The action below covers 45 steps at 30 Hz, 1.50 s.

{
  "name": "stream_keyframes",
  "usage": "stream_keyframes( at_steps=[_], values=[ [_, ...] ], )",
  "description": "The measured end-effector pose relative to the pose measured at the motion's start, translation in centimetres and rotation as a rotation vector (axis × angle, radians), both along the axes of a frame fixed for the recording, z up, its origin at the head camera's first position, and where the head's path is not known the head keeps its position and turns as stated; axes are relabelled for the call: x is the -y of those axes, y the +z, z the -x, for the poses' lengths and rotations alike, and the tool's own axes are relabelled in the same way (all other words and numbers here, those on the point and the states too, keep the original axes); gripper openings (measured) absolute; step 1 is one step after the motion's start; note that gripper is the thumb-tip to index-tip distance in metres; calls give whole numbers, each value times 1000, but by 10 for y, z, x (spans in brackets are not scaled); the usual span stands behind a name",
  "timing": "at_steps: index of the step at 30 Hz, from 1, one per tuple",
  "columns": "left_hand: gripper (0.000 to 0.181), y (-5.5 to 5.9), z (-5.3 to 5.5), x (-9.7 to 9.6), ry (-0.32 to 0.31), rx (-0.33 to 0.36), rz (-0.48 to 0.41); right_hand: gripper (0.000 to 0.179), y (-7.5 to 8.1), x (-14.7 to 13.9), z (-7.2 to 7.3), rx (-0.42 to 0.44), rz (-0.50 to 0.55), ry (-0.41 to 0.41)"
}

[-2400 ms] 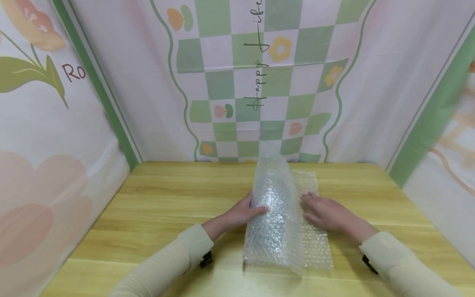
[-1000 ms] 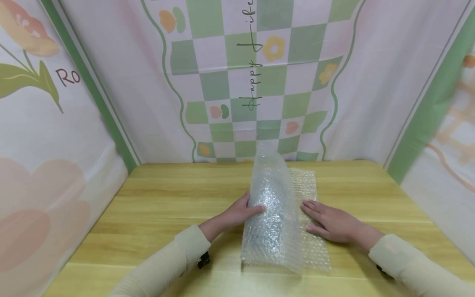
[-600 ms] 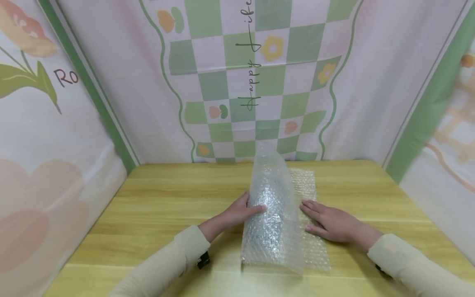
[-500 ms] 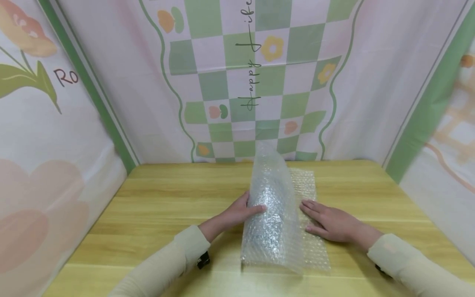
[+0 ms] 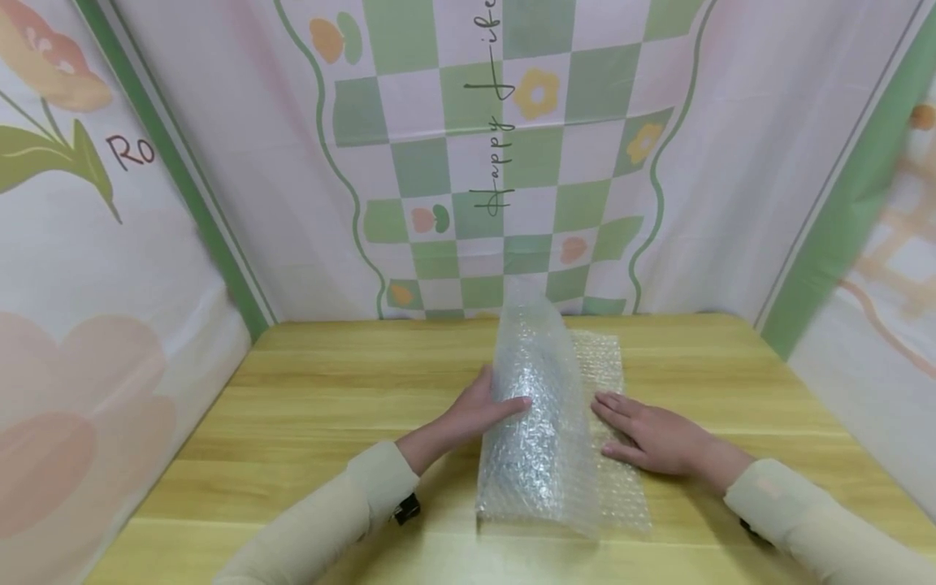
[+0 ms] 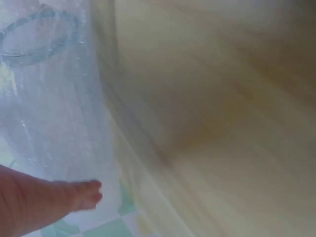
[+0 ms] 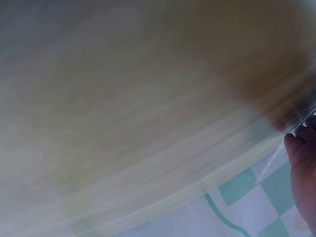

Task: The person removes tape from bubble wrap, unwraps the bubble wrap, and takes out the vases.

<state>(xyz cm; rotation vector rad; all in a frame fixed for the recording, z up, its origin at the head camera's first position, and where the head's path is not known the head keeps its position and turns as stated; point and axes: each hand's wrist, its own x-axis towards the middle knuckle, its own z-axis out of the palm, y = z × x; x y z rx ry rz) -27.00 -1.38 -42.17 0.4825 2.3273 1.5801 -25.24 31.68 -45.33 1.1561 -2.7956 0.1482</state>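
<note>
A sheet of clear bubble wrap (image 5: 534,463) curves over a bulky thing near the middle of the table. Through the plastic, the left wrist view shows a round bluish rim (image 6: 42,61); the rest of that inner thing is blurred. My left hand (image 5: 471,413) grips the rolled part from its left side, thumb (image 6: 74,197) lying on top and the other fingers mostly hidden. On the right, the loose end of the bubble wrap spreads flat, and my right hand (image 5: 658,435) rests on it with straight fingers. Only part of that hand (image 7: 303,173) appears in the right wrist view.
The wooden table (image 5: 344,382) reaches back to a checked, flower-printed cloth (image 5: 486,162). Printed cloth walls (image 5: 190,268) stand at both sides. A small black object (image 5: 406,509) shows below the left sleeve cuff.
My right hand has come down flat on the loose bubble wrap, a little nearer to me. My left hand keeps its grip while its thumb shifts slightly up and to the right.
</note>
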Motion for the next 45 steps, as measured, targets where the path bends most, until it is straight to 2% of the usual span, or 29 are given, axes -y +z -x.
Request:
stream_keyframes(
  at_steps=[3,7,10,15,23,32,38,45],
  values=[
    [115,5,-2,-7,46,-52,25,69,1,0,0,7,-2,-1],
    [114,12,-2,-20,85,-155,59,70,2,0,0,11,-8,-8],
    [115,19,-5,-30,111,-222,161,71,3,0,0,22,-15,-19],
    [121,27,-11,-43,141,-266,335,72,3,0,1,38,-17,-32],
    [122,29,-12,-47,127,-283,409,72,3,2,1,36,-4,-20],
    [124,23,-11,-46,131,-298,420,72,3,0,1,41,2,-17],
    [123,24,-12,-45,139,-284,415,71,3,0,0,41,8,-16],
    [119,26,-13,-44,139,-277,401,71,4,0,-1,79,-2,-26]
  ],
)
